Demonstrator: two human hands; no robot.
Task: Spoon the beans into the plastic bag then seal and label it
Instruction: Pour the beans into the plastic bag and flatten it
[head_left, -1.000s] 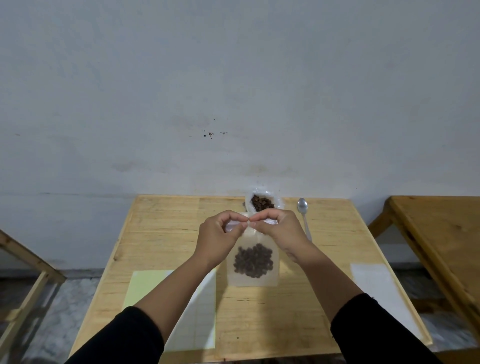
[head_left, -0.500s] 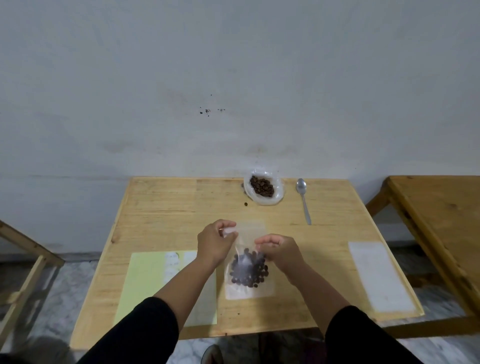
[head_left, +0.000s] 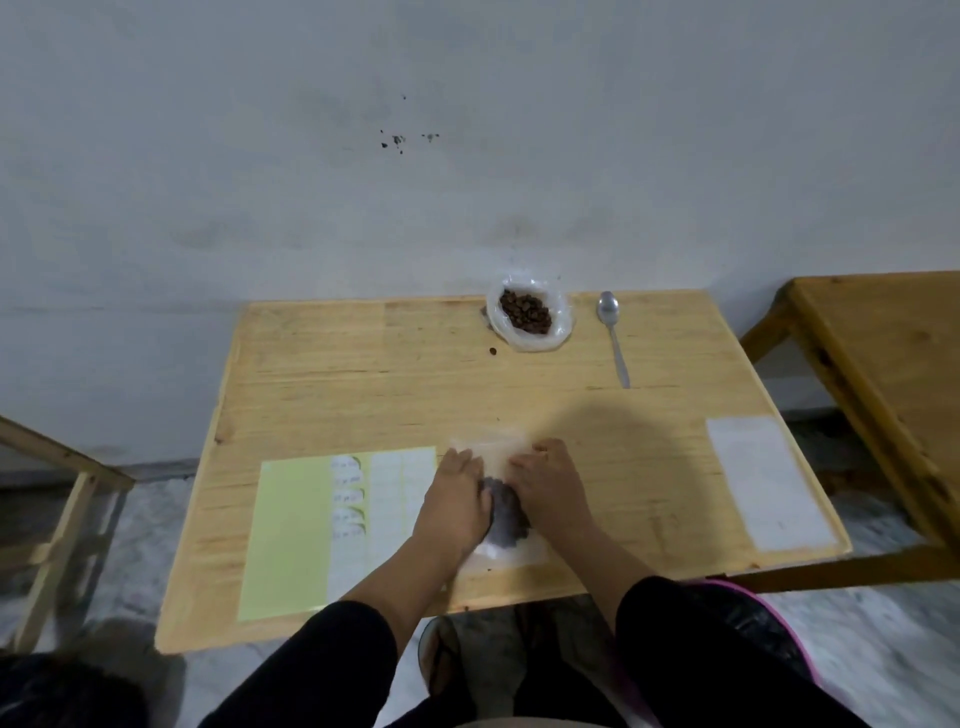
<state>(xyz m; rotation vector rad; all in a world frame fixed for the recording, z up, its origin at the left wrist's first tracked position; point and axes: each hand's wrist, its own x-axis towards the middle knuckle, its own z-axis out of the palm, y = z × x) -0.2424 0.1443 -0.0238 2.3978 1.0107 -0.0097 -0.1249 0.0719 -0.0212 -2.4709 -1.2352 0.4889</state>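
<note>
i see the bag (head_left: 500, 457) lying flat on the table (head_left: 363, 395) near the front edge, dark beans (head_left: 506, 512) inside it between my hands. left hand (head_left: 457, 499) and right hand (head_left: 548, 491) both lie flat on the bag, fingers straight, pressing down. a second bag (head_left: 530, 340) of beans sits open at the far edge, spoon (head_left: 613, 332) just beside it on the right. one stray bean (head_left: 492, 352) lies near that bag. label sheet (head_left: 332, 519) touches the left hand's side; a white sheet (head_left: 763, 483) lies at the right edge.
</note>
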